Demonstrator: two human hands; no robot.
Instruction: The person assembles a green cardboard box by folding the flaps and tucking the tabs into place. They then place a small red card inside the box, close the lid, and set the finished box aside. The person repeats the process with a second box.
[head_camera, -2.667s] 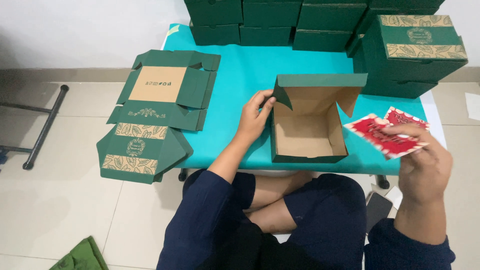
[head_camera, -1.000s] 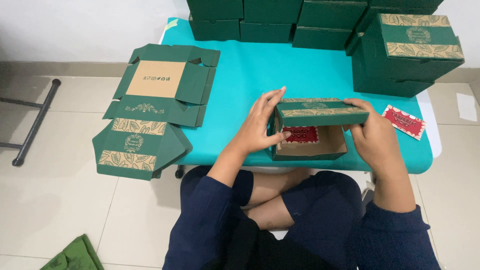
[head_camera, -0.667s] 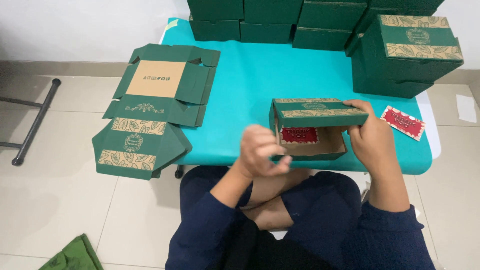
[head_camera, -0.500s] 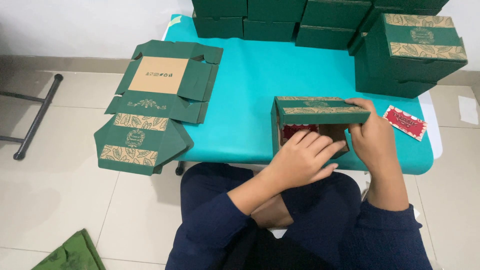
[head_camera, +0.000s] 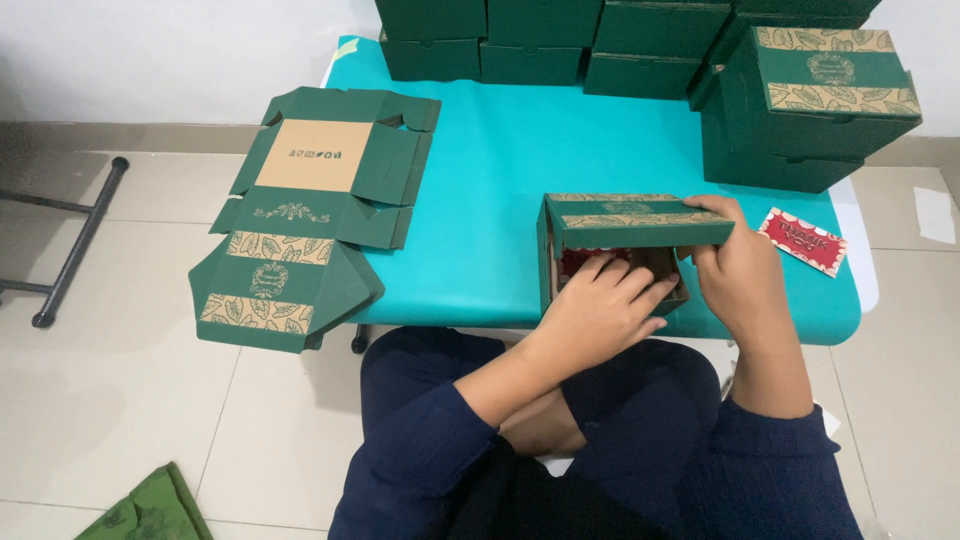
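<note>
My right hand grips the green box lid half-down at the counter edge — left hand, fingers loosely spread, holds nothing — presses the red card flat inside.

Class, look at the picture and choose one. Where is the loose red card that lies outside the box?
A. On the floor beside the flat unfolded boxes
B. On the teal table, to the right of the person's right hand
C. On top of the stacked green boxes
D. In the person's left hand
B: the red card lies flat on the teal table, just right of the right hand that holds the box.
</note>
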